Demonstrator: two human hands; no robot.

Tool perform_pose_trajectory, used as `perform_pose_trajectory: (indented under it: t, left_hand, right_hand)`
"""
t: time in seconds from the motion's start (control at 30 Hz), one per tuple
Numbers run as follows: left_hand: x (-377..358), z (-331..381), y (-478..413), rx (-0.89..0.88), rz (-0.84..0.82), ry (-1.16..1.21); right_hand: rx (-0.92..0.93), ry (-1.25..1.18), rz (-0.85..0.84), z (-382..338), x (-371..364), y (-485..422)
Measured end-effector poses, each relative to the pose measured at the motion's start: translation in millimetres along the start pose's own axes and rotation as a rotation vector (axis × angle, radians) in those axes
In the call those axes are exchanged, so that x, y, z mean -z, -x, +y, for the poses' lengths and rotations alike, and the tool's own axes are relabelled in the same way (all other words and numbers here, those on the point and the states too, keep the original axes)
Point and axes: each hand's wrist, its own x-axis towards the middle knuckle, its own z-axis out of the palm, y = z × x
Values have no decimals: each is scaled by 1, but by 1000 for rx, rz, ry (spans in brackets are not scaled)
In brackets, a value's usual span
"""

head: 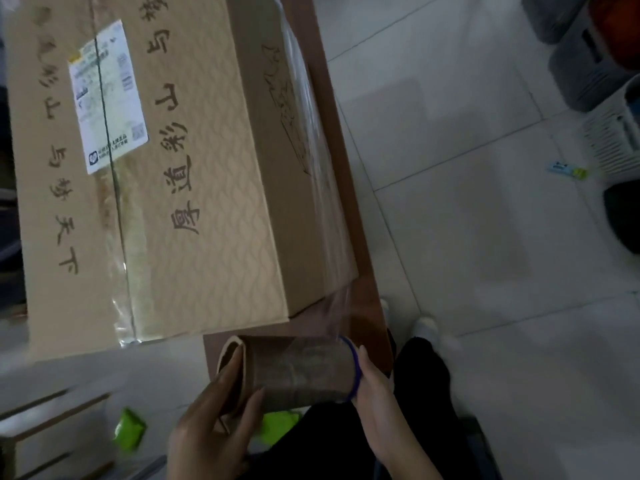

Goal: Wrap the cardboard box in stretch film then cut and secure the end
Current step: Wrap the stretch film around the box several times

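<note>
Head view: big cardboard box (156, 168) lies on the brown desk (367, 299) and covers most of it. Its near left part hangs past the desk's near edge. Printed characters run across the top, and a white shipping label (107, 98) sits over the taped centre seam.

Stretch film roll (298, 368) is held level at the desk's near edge, just off the box's near right corner. A clear sheet of film (313, 174) runs from the roll's right end up along the box's right side, by the desk's right edge.

Left hand (207, 431) grips the roll's left end, fingers (232, 365) hooked into the open core and thumb on the outside. Right hand (377, 393) cups the right end at the blue ring (355, 368), fingers curled round it; how tightly, can't tell.

On the tiled floor (485, 220): green packets (130, 429) under the near left corner, grey and white baskets (613, 136) well off the desk's right edge.
</note>
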Motion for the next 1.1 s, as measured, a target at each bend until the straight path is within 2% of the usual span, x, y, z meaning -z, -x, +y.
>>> perform_pose_trajectory:
  t: [0.1,0.27,0.47,0.57,0.67,1.0,1.1]
  left_hand:
    - [6,-12,1,-64,17,-30]
    - [10,-34,-6,-172,-32,-50]
    - [28,-57,-32,-334,-213,-87]
    - [38,-76,-48,-423,-256,-106]
    - [52,-96,-62,-497,-279,-134]
    - [82,-160,-83,-613,-303,-154]
    - [96,-183,-82,-583,-333,-129]
  right_hand:
    - [7,-33,-17,15,-7,6]
    - [122,-97,-18,35,-8,10]
    - [78,-354,80,49,-37,1]
    - [234,-460,10,80,-49,-6]
    - [344,-484,38,116,-62,-13]
    - [410,-582,18,197,-100,-66]
    - [405,-621,2,226,-111,-71]
